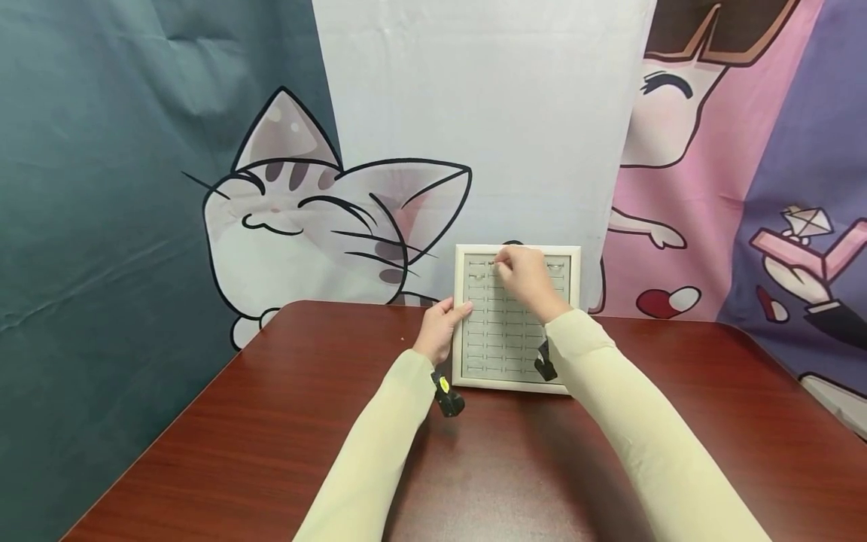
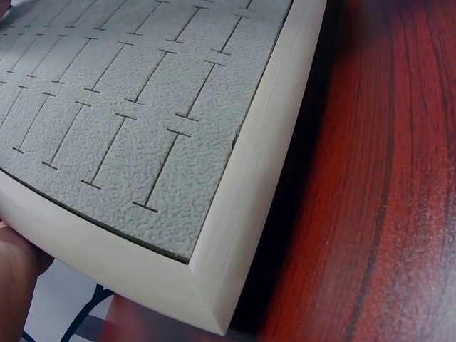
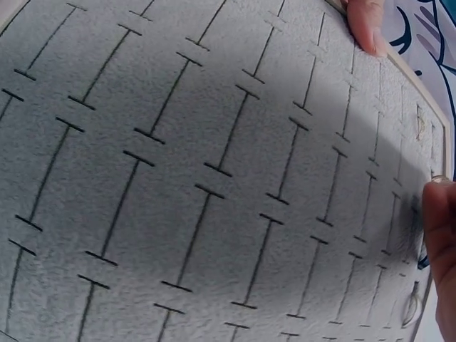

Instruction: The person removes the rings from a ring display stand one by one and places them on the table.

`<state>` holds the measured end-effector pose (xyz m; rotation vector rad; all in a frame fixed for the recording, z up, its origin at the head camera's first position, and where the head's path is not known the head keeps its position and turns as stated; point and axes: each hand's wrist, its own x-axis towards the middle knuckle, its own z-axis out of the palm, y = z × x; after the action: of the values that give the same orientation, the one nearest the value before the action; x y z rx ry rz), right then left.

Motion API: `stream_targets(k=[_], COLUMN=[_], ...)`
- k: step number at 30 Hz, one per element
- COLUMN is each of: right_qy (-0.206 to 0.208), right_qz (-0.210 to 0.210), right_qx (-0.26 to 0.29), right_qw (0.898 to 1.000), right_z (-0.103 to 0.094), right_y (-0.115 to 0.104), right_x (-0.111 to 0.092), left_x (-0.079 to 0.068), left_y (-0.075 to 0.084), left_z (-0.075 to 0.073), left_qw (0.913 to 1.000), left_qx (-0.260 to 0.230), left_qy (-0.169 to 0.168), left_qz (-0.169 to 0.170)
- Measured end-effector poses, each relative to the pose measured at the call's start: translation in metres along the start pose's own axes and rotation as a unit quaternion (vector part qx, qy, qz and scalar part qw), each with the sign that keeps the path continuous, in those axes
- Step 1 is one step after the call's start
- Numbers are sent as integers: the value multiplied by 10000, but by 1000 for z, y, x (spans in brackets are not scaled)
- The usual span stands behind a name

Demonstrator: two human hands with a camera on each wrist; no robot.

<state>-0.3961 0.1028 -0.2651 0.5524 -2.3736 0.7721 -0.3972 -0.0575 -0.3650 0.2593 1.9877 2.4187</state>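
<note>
A ring display board [image 1: 485,331] with a cream frame and a grey slotted pad stands tilted up on the table. My left hand [image 1: 439,329] grips the left side of the frame, with the thumb [image 3: 367,27] over its front edge. At the top row, my right hand [image 1: 528,280] pinches a small ring [image 3: 439,179] against the pad. Another ring [image 3: 420,127] sits in a slot near the upper left of the board. A further ring [image 3: 411,306] stands in a slot on the other side of my right hand.
The dark red wooden table [image 1: 325,406] extends around the board on both sides. Behind it hangs a cloth backdrop [image 1: 542,128] printed with a cartoon cat and figures. A tiny pale speck [image 1: 403,339] lies left of the left hand.
</note>
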Motion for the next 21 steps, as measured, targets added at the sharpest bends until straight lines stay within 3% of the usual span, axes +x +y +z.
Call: stream_targets(k=[4,12,21], right_qy=[323,875,927], right_qz=[-50,315,466], right_qx=[155,822,834], right_qw=[9993,9923,9911], right_z=[0,-9,-26], right_y=[4,5,13], right_x=[-3,-7,-20], left_x=[0,-1,-3], left_y=[1,2,1], left_z=[0,0,-1], left_qw=[10000,10000,10000], left_qx=[21,-46,35], left_qy=[14,-19,-8], left_qz=[-9,-14,11])
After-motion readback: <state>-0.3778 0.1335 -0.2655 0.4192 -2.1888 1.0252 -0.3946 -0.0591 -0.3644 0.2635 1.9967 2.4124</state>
